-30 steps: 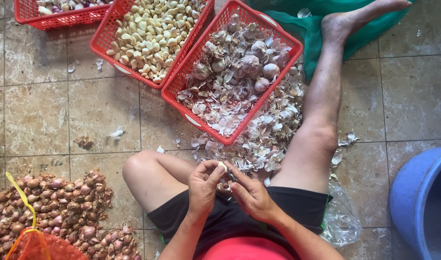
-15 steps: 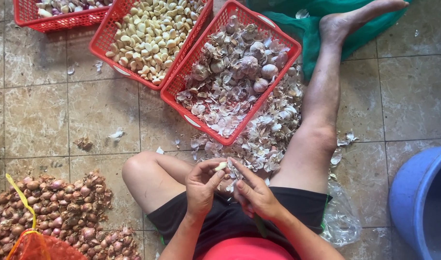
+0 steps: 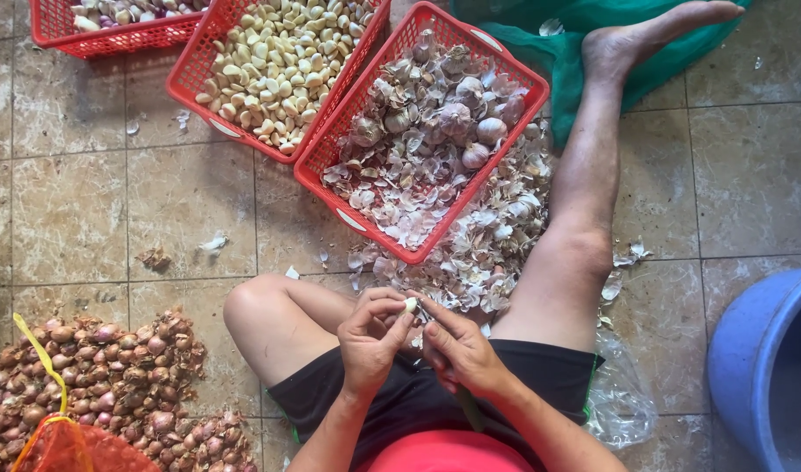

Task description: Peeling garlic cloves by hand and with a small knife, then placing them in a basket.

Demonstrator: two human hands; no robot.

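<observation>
I sit on a tiled floor with one leg bent and the other stretched out. My left hand pinches a small pale garlic clove at its fingertips. My right hand is closed beside it, fingers touching the clove, and a thin blade-like tool seems to stick out toward it. Just ahead lies a red basket with garlic bulbs and papery skins. A second red basket to its left holds peeled cloves.
Loose garlic skins are heaped between my legs. A pile of shallots and an orange mesh bag lie at the lower left. A blue tub stands at right, a green net sack under my foot, a third red basket top left.
My hands stay together over my lap and have turned the clove slightly. Nothing else has moved.
</observation>
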